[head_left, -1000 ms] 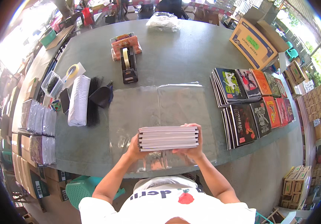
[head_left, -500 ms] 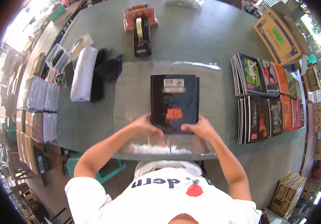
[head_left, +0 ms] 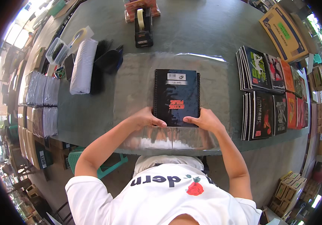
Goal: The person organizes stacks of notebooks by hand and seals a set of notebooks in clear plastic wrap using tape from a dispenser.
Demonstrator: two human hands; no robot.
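Note:
A stack of dark spiral notebooks (head_left: 176, 92), with red lettering and a white label on its top cover, lies on a clear plastic sheet (head_left: 134, 82) spread over the table. My left hand (head_left: 147, 118) grips its near left corner, thumb on the cover. At the near right corner my right hand (head_left: 206, 120) holds it the same way, thumb on top and fingers round the side. The fingers beneath the edges are partly hidden. Wire bindings show along both long sides of the stack.
Beyond the sheet stands a black tape dispenser (head_left: 143, 30). Leftward lie a white plastic roll (head_left: 83, 67), a dark brush (head_left: 101, 56), a clear tub (head_left: 57, 51) and wrapped notebook stacks (head_left: 41, 90). Colourful notebook piles (head_left: 258, 71) and a cardboard box (head_left: 284, 33) occupy the right side.
The view has shifted slightly, and the notebook cover now looks sharper. Both hands keep their hold at the near corners of the stack.

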